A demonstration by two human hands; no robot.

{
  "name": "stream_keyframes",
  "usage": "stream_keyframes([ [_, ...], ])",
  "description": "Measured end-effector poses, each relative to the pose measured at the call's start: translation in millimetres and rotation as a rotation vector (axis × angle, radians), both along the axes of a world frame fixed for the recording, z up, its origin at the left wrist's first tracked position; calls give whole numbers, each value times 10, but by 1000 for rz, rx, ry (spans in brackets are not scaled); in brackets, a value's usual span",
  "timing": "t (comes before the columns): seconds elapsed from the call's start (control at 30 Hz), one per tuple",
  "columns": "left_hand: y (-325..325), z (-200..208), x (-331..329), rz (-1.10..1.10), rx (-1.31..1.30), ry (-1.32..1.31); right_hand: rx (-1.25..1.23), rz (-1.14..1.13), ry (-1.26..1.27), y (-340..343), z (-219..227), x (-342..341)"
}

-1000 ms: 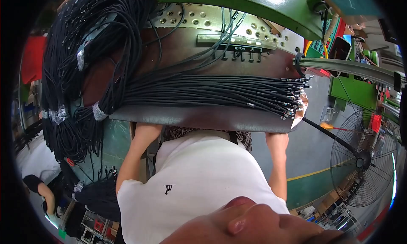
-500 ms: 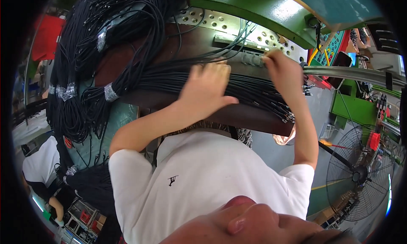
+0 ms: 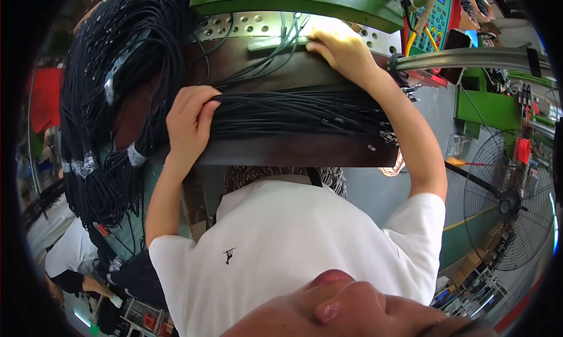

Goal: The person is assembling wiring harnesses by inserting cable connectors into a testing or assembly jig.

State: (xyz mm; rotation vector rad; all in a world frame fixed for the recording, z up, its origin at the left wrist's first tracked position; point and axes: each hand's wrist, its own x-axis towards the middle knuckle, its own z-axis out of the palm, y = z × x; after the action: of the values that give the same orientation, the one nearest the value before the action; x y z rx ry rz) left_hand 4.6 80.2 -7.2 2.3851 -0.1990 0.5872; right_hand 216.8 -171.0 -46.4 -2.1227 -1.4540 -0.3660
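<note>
A thick bundle of black cables (image 3: 293, 111) lies lengthwise over the dark brown bench top (image 3: 281, 151), with metal-tipped ends at the right. My left hand (image 3: 190, 117) is curled closed on cables at the bundle's left part, thumb close to the forefinger. Beyond the bundle, my right hand (image 3: 343, 50) is at the right end of a pale metal bar (image 3: 272, 44), its fingers bent together. What they pinch, if anything, is hidden. Several loose cables (image 3: 275, 58) cross the bar just left of that hand, their ends pointing up toward the green machine (image 3: 293, 0).
A perforated metal plate (image 3: 258, 27) runs under the green machine. Heaped black cables, bound with clear wrap (image 3: 136, 155), hang at the left. At the right are a metal rail (image 3: 469, 59), a control panel (image 3: 437, 26) and a floor fan (image 3: 509, 202). Another person (image 3: 73, 252) is at lower left.
My left hand has moved left along the bundle, from lying spread to curled. My right hand has moved left and away from me, to the bar. The clear-looking piece beside it no longer shows.
</note>
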Motion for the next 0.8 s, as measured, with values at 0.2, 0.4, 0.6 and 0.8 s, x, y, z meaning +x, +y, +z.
stream_keyframes([
  [0.2, -508, 463, 173, -316, 86, 806, -148, -67, -140, 211, -29, 142],
  [0.4, -1566, 270, 1088, -782, -343, 1333, -170, 66, 283, -2, 147, 9],
  [0.6, -1614, 459, 494, -585, -1074, 1494, -236, 116, 679, -403, 187, 42],
  [0.8, -1452, 182, -74, -334, -1385, 941, -57, 3, 602, -553, 397, -488],
])
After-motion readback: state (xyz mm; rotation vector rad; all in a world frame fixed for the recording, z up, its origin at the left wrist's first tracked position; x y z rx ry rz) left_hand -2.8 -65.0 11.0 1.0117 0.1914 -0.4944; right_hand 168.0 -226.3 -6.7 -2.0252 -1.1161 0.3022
